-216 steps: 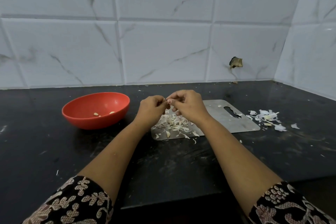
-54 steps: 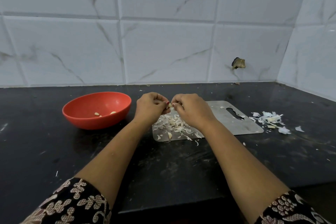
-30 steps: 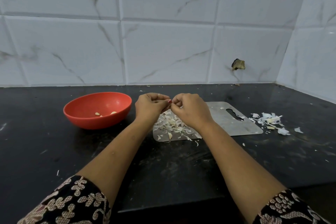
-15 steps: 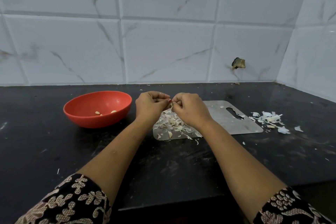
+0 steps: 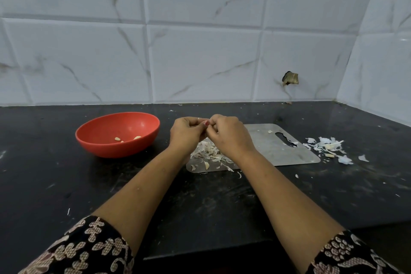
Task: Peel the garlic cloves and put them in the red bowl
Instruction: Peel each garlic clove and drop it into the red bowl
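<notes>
Leftmost on the black stone counter point(image 5: 44, 162) sits the round red plastic bowl point(image 5: 117, 150), which holds only two or three peeled cloves point(image 5: 117, 139) on its floor. Just right of it, the left hand point(image 5: 186, 133) and the right hand point(image 5: 230, 137) meet fingertip to fingertip above the near-left part of the flat steel cutting board point(image 5: 275, 148). Both hands have their fingers curled in, the tips pinched narrowly on something small. That is most likely the garlic clove being stripped, though the knuckles hide it. Below the hands a heap of papery white skins point(image 5: 208, 154) lies on the board, with one pale piece at its edge that may be a clove. Farther right, off the board, a second scatter of skins point(image 5: 325, 147) lies on the counter. The job looks partway done: a few cloves are in the bowl and one is in hand. How many remain unpeeled cannot be told.
</notes>
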Tool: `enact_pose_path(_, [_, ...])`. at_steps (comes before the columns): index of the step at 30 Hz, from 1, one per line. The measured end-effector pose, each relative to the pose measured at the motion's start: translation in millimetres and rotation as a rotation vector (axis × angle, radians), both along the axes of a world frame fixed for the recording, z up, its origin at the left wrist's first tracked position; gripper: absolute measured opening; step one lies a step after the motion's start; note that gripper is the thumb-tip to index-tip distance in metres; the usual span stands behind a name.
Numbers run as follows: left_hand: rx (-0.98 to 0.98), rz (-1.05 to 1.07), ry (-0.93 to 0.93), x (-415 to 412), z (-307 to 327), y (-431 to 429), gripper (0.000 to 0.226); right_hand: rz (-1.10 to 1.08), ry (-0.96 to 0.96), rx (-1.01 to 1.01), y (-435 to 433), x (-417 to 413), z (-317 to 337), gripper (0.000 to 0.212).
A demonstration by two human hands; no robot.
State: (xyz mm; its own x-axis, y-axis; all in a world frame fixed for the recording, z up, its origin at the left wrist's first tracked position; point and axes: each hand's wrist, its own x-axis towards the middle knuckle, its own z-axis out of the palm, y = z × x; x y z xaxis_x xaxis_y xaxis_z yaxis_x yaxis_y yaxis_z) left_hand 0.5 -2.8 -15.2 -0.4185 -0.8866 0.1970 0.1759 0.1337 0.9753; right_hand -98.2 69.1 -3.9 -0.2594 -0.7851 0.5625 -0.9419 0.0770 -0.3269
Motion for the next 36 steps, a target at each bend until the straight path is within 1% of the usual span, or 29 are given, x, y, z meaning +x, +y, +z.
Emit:
enact_pose_path(3, [0.005, -0.026, 0.023, 1, 2, 1, 0.012, -0.007, -0.012, -0.027, 0, 0, 1, 0.02])
enact_pose_path(5, [0.028, -0.044, 0.046, 3, 4, 1, 0.013, 0.024, -0.125, -0.056, -1, 1, 2, 0.02])
enact_pose_path(8, [0.108, -0.078, 0.151, 6, 7, -1, 0.013, 0.076, -0.341, -0.09, -2, -1, 3, 0.02])
enact_pose_path(11, [0.168, -0.116, 0.216, 9, 11, -2, 0.014, 0.071, -0.464, -0.046, 1, -6, 5, 0.026])
enact_pose_path(14, [0.19, -0.151, 0.18, 11, 12, -2, 0.012, 0.054, -0.424, -0.024, 2, -9, 5, 0.026])
enact_pose_path(16, [0.194, -0.16, 0.156, 11, 12, -1, 0.011, 0.024, -0.379, -0.039, 2, -10, 5, 0.02])
enact_pose_path(19, [0.2, -0.144, 0.13, 12, 13, -1, 0.009, -0.003, -0.373, -0.094, 1, -12, 6, 0.012])
enact_pose_path(21, [0.203, -0.123, 0.113, 12, 13, 0, 0.01, 0.027, -0.417, -0.107, 1, -12, 6, 0.013])
enact_pose_path(23, [0.202, -0.11, 0.12, 12, 13, 0, 0.008, 0.09, -0.525, -0.084, 1, -9, 6, 0.013])
enact_pose_path(25, [0.194, -0.115, 0.146, 12, 14, 2, 0.006, 0.149, -0.604, -0.069, 1, -6, 6, 0.009])
enact_pose_path(27, [0.183, -0.118, 0.16, 11, 13, 2, 0.008, 0.168, -0.583, -0.09, 1, -4, 6, 0.007])
enact_pose_path(29, [0.176, -0.107, 0.157, 11, 13, 2, 0.009, 0.157, -0.516, -0.111, -1, -4, 4, 0.009])
enact_pose_path(33, [0.183, -0.065, 0.174, 10, 12, 2, 0.006, 0.138, -0.406, -0.136, -3, -4, 2, 0.003])
enact_pose_path(36, [0.175, -0.035, 0.173, 9, 12, 1, 0.007, 0.139, -0.34, -0.126, -2, -4, 2, 0.006])
